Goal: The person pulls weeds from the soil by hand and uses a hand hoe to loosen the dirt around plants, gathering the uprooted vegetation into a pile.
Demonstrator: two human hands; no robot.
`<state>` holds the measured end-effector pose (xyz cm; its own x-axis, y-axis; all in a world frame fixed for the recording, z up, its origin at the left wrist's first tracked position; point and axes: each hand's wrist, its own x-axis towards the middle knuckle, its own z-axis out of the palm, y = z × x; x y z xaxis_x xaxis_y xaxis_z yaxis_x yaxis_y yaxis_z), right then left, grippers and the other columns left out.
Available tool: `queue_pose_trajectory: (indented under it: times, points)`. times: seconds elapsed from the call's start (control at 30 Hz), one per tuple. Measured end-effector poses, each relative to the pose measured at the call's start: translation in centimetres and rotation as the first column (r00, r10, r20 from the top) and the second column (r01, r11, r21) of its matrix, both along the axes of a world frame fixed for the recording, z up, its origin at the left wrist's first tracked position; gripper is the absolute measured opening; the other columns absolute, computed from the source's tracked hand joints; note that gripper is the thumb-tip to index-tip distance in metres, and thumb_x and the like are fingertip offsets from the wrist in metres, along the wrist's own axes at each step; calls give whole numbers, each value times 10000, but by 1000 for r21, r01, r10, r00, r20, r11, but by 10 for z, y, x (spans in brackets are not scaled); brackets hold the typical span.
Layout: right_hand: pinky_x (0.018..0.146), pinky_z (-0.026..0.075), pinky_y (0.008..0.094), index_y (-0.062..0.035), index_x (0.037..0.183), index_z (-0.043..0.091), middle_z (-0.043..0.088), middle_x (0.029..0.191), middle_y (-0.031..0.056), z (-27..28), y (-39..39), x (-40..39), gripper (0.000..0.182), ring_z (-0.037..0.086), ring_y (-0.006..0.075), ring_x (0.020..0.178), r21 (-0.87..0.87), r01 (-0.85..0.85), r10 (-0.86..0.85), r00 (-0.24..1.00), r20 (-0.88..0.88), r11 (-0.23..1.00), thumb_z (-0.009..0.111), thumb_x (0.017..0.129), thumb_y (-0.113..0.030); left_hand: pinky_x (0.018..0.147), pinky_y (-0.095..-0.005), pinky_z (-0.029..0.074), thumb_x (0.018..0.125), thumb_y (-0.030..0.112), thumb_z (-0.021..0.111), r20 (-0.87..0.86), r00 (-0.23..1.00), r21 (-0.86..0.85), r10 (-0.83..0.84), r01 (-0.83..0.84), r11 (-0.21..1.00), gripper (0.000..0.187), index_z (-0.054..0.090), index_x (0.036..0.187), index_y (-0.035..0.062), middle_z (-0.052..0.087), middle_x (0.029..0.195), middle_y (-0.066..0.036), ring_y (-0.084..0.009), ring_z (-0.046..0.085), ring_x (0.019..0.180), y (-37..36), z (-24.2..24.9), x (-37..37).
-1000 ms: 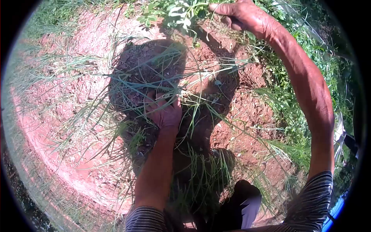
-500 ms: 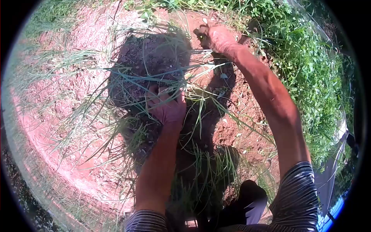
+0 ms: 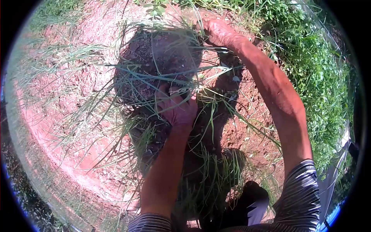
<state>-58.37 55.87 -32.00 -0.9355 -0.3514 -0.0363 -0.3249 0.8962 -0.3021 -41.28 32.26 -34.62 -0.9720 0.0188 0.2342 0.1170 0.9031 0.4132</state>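
Observation:
My left hand point(image 3: 177, 108) is low over the shaded soil, its fingers curled among long, thin, onion-like green leaves point(image 3: 150, 79). The leaves fan out to the left from these fingers and cross in front of them. Farther forward and to the right, my right hand point(image 3: 220, 33) is closed at the ground, beside the sunlit edge of the bed. Thin green blades rise right at its fingertips; what it grips, I cannot tell. A narrow pale streak, like a leaf, lies just below that wrist.
Reddish bare soil point(image 3: 247, 131) lies between my arms. More of the thin-leaved plants point(image 3: 212, 166) stand near my dark shoe point(image 3: 253, 195). Dense leafy greenery point(image 3: 317, 89) borders the right side, with pale sheeting point(image 3: 334, 178) beyond. Dry pinkish ground point(image 3: 69, 143) spreads leftward.
The view has shifted slightly, so both hands appear a little farther right. My right hand's fingers have drawn in closer, with blades now at the tips. My left hand keeps its pose.

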Motion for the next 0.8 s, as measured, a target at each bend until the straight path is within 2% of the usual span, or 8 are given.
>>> queue_pose_trajectory:
  times: [0.07,0.2,0.23,0.37,0.47,0.6,0.73,0.8]
  points:
    - [802,501,387,-173,1139,616,655,903,149,-3,-4,-3,366,626,316,896,-44,6,-6,1000,-3,999,586,785,-87,859,-502,325,690,304,674,-1,1000,-5,0,0,1000,334,602,934,88,485,1130,-154,-350,435,1059,-2,0,-1]
    - [853,489,328,-190,1152,617,668,995,86,-10,-2,0,336,631,259,937,-233,303,-230,928,293,924,576,836,-84,859,-500,317,682,306,685,-18,1000,3,5,-5,1000,336,604,930,95,489,1125,-147,-346,436,1057,1,4,-2]
    - [850,482,327,-177,1107,636,664,1030,64,-10,-2,1,309,631,246,948,-148,223,-181,951,251,964,566,830,-58,858,-500,315,681,307,687,-24,1000,3,0,0,1000,339,603,931,94,489,1125,-147,-346,436,1055,0,4,-1]
    - [828,482,359,-141,1003,642,648,1042,98,-8,1,0,262,621,283,965,-148,15,5,991,132,989,602,773,-22,854,-507,314,689,324,680,27,1000,7,10,-11,1000,347,597,931,90,489,1120,-149,-348,436,1047,2,4,-1]
    - [811,481,365,-138,1006,640,644,1020,120,-9,1,-1,288,621,288,951,-96,34,-21,991,133,995,608,755,0,844,-506,315,695,337,673,22,1000,1,-10,10,1000,348,594,920,84,489,1116,-148,-350,436,1044,-1,4,-1]
    - [777,488,363,-122,1018,635,653,933,127,-12,4,-1,181,631,268,878,-143,139,-106,971,212,980,600,841,-108,829,-503,316,698,340,668,10,1000,8,-4,4,1000,349,590,913,76,488,1111,-147,-352,436,1040,1,2,-2]
    - [774,488,369,-111,1041,618,651,907,127,-13,-4,-3,183,628,279,863,-73,134,-116,969,216,988,583,869,-163,829,-503,313,701,331,669,-4,1000,26,-12,12,1000,343,589,914,76,489,1111,-145,-349,438,1041,0,3,-2]
    - [763,486,379,-86,1021,606,646,902,144,-14,-5,1,175,625,295,867,-117,136,-120,984,133,984,574,865,-159,833,-502,310,700,327,671,-4,1000,24,-7,7,1000,338,591,915,80,489,1111,-143,-344,438,1044,0,3,-2]
